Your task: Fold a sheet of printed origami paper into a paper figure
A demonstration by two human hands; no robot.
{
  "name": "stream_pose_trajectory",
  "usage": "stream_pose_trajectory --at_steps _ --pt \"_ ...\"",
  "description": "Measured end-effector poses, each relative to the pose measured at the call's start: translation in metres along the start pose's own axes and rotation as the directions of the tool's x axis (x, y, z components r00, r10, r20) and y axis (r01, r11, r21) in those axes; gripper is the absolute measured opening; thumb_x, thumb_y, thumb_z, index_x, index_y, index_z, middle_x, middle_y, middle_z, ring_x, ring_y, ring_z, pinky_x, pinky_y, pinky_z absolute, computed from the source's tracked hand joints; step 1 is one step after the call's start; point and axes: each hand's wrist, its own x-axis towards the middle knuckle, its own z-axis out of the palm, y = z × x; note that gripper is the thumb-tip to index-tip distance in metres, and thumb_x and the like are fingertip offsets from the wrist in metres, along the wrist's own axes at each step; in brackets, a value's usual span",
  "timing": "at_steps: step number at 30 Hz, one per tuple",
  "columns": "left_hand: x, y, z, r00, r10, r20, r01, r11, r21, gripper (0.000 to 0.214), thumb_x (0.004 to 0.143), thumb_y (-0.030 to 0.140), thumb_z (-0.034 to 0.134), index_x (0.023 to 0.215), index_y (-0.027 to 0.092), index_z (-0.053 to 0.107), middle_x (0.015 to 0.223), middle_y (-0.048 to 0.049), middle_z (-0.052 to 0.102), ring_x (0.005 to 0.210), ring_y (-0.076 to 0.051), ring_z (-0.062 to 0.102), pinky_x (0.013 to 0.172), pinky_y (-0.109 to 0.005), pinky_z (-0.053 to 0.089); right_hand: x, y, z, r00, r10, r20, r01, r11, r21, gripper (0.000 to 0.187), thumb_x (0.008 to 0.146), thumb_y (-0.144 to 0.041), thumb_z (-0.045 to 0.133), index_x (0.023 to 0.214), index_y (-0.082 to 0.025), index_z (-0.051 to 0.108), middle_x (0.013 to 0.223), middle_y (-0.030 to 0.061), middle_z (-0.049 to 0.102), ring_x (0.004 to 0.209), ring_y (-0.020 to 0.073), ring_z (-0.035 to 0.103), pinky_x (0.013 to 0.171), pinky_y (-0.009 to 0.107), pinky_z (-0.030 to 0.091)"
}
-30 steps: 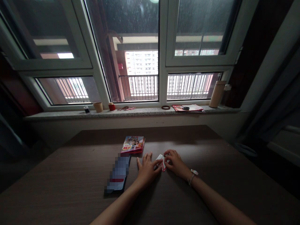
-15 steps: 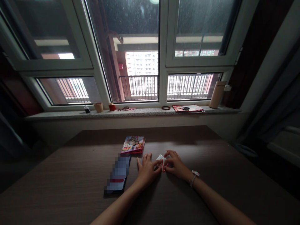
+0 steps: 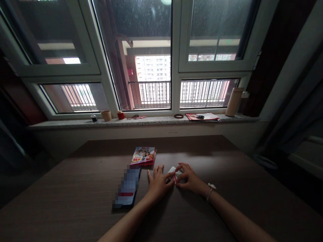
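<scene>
A small piece of white paper with red edging (image 3: 172,169) lies on a brown table (image 3: 207,148), partly hidden between two bare hands. In the past second, the right hand's fingertips have shifted toward the left hand, and the red edge now shows as a narrow upright line, which suggests a flap is being turned over. The right hand (image 3: 189,177), at three o'clock from the paper, appears to pinch that edge between curled fingers and thumb. The left hand (image 3: 158,183), at eight o'clock, has fingers spread, index finger and thumb apart at the paper's left side, seeming to steady it. At ten o'clock sits a stack of glossy leaflets (image 3: 143,155); between eight and nine o'clock, a blurred-out phone (image 3: 127,186). At one o'clock, scissors (image 3: 200,117) rest on papers on the windowsill (image 3: 156,120).
</scene>
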Motion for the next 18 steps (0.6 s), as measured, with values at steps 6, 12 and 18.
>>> stream_pose_trajectory --at_steps 6,12,18 --pt "0.0015 -0.0024 0.0028 1.000 0.013 -0.011 -0.013 1.000 0.006 0.036 0.085 0.056 0.054 0.121 0.052 0.057 0.153 -0.0007 0.033 0.143 -0.032 0.019 0.108 -0.069 0.002 -0.0009 0.0022 -0.0005 0.999 -0.025 -0.024 0.026 0.999 0.039 0.007 0.070 -0.033 0.076 0.077 -0.032 0.076 0.123 0.0024 0.053 0.135 0.0268 0.029 0.115 0.048 0.015" --pt "0.0008 -0.0021 0.0028 1.000 0.005 -0.018 -0.005 1.000 -0.009 0.037 0.084 0.057 0.055 0.121 0.051 0.058 0.153 -0.0040 0.034 0.144 -0.031 0.019 0.108 -0.068 0.001 -0.0002 0.0042 0.0011 0.990 0.018 -0.143 -0.012 0.999 0.042 0.004 0.072 -0.032 0.075 0.074 -0.029 0.076 0.121 0.0039 0.054 0.128 0.0244 0.036 0.113 0.041 0.025" --pt "0.0001 -0.0004 -0.0006 1.000 0.007 0.000 -0.007 1.000 -0.016 0.037 0.085 0.055 0.055 0.121 0.050 0.058 0.153 -0.0035 0.032 0.144 -0.032 0.019 0.109 -0.067 0.001 0.0003 0.0048 0.0029 0.985 0.029 -0.169 -0.029 1.000 0.004 0.002 0.072 -0.029 0.075 0.072 -0.029 0.076 0.118 0.0041 0.055 0.127 0.0244 0.036 0.112 0.041 0.027"
